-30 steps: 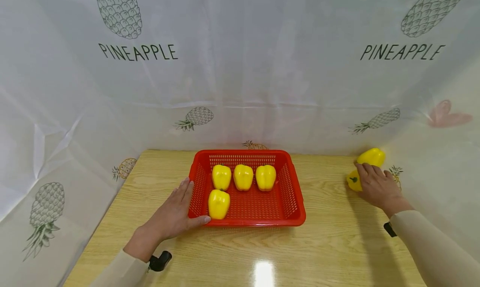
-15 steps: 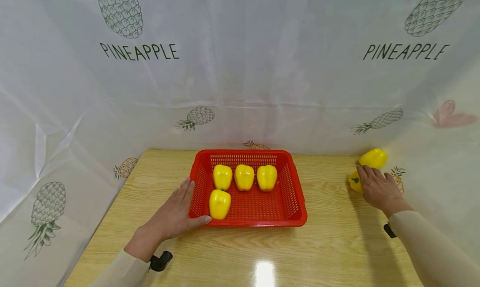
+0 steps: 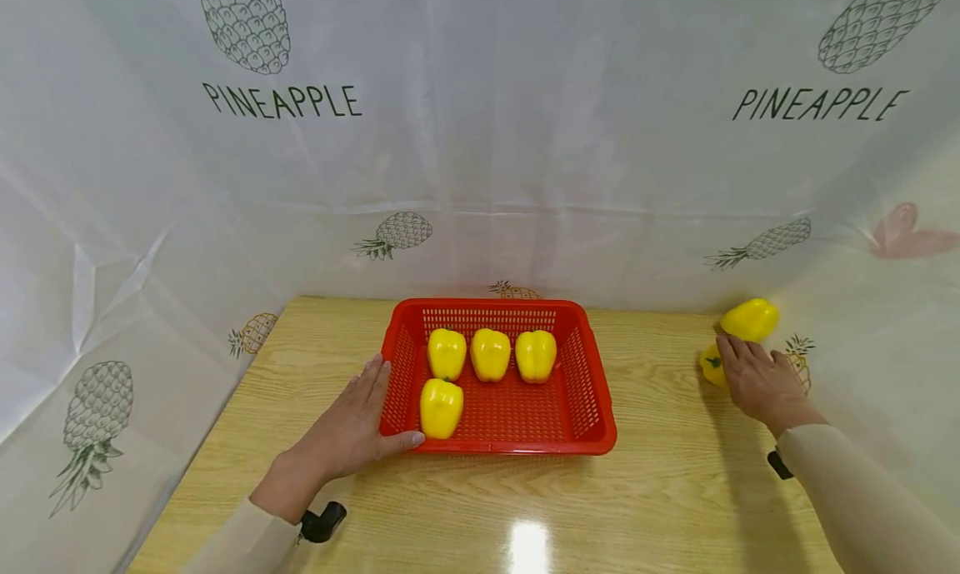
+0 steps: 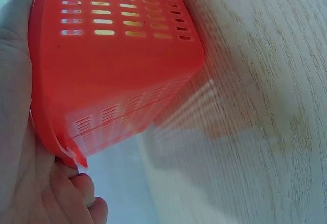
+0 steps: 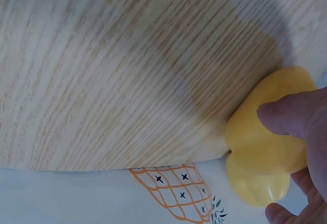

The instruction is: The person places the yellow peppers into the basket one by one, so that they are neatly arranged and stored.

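Right hand (image 3: pixel 763 382) has its fingers curled round a pepper (image 3: pixel 713 366); left hand (image 3: pixel 347 424) rests spread-fingered on the basket (image 3: pixel 517 448). Pepper's probably light, kinda slippery, so grab its fat sides.

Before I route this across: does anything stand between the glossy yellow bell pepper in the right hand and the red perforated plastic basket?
Nothing visible stands on the pale wooden tabletop between the pepper and the basket; only the basket's raised right wall would likely need clearing.

Sleeves (image 3: pixel 862 491), two: plain, cream, ending behind each grip (image 3: pixel 345 428). Wrist attachments (image 3: pixel 322 522), two: small, black, just behind each grip.
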Available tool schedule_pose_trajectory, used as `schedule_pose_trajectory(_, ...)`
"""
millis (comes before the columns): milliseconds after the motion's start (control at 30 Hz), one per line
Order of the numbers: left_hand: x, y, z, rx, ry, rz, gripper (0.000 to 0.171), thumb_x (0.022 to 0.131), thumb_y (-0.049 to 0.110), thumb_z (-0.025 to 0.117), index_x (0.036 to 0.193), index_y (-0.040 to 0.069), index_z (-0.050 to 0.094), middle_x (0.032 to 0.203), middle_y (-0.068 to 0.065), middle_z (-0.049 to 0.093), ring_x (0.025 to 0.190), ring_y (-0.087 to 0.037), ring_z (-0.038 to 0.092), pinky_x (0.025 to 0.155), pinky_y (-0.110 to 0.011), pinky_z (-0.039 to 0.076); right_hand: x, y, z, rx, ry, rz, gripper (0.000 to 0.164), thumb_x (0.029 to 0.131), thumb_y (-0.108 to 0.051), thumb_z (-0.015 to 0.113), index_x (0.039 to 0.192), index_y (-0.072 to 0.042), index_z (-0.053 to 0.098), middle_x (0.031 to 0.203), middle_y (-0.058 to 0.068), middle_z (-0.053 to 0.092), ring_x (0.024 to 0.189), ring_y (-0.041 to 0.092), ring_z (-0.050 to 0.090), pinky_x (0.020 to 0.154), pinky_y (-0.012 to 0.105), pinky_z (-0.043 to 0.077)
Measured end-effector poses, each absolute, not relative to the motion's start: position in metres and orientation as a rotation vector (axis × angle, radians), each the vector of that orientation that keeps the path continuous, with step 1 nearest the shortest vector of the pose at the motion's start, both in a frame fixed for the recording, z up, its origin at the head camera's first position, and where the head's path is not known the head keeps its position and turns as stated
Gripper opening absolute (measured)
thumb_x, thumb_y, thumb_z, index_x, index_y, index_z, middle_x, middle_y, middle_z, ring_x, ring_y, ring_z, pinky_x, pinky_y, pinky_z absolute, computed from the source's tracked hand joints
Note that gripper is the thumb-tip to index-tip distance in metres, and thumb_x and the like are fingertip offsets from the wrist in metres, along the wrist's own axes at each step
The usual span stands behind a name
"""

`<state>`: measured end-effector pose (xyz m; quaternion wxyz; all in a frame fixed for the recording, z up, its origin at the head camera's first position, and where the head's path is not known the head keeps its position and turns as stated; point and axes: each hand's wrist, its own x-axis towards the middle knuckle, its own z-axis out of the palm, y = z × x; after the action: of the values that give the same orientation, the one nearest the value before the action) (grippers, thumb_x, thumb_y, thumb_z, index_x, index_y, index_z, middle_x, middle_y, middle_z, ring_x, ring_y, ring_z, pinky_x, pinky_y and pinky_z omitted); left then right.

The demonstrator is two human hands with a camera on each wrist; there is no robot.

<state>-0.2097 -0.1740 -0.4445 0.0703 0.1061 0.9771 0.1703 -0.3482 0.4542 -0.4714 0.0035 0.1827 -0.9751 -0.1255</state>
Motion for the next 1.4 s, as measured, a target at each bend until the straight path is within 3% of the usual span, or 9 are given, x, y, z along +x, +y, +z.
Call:
schedule_pose_trajectory(267,-0.209,-0.175,-0.445,0.32,2.939,0.515,0.131,0.084,0.086,0.059,0.166,-0.007,0.016,0.175,-0.026,0.012,0.162,-0.045,0.017,0.13,-0.059,0.021,-0.346,0.453,-0.472,0.563,-3.028,-0.337,0.06,0.099,-0.007,0.068,0.146,0.008,0.034,0.148,0.033,0.047,0.129,0.053,0.052,0.093,0.074,0.048)
schedule_pose_trajectory(500,-0.209,-0.175,-0.445,0.321,2.936,0.526,0.131,0.085,0.086,0.059,0.166,-0.006,0.015,0.175,-0.026,0.01,0.162,-0.045,0.016,0.129,-0.06,0.021,-0.344,0.452,-0.47,0.552,-3.014,-0.286,0.086,0.086,-0.023,0.087,0.144,0.01,0.034,0.14,0.035,0.049,0.121,0.054,0.054,0.09,0.072,0.049)
schedule_pose_trajectory(733,-0.209,-0.175,-0.443,0.322,2.93,0.532,0.131,0.084,0.086,0.059,0.166,-0.007,0.016,0.175,-0.026,0.01,0.162,-0.044,0.016,0.13,-0.059,0.021,-0.341,0.447,-0.477,0.523,-2.993,-0.103,0.08,0.088,-0.024,0.086,0.137,0.012,0.033,0.125,0.04,0.049,0.107,0.058,0.052,0.084,0.071,0.051)
schedule_pose_trajectory(933,-0.209,-0.175,-0.443,0.324,2.922,0.537,0.131,0.085,0.087,0.058,0.166,-0.007,0.015,0.175,-0.026,0.009,0.162,-0.044,0.016,0.13,-0.059,0.02,-0.334,0.434,-0.486,0.547,-2.867,0.035,0.07,0.083,-0.019,0.089,0.121,0.009,0.037,0.108,0.037,0.047,0.088,0.055,0.049,0.072,0.066,0.054)
schedule_pose_trajectory(1133,-0.209,-0.175,-0.443,0.317,2.92,0.541,0.131,0.085,0.086,0.06,0.166,-0.007,0.015,0.175,-0.026,0.008,0.162,-0.044,0.016,0.13,-0.059,0.019,-0.331,0.416,-0.492,0.473,-2.836,0.13,0.069,0.084,-0.024,0.089,0.117,0.008,0.038,0.107,0.036,0.044,0.09,0.055,0.048,0.064,0.064,0.054)
schedule_pose_trajectory(1400,-0.209,-0.175,-0.443,0.302,2.914,0.541,0.131,0.084,0.085,0.061,0.166,-0.006,0.014,0.176,-0.025,0.008,0.162,-0.044,0.016,0.13,-0.059,0.019,-0.324,0.377,-0.495,0.422,-2.859,0.174,0.069,0.089,-0.031,0.085,0.121,0.011,0.041,0.108,0.036,0.046,0.088,0.051,0.048,0.065,0.058,0.055)
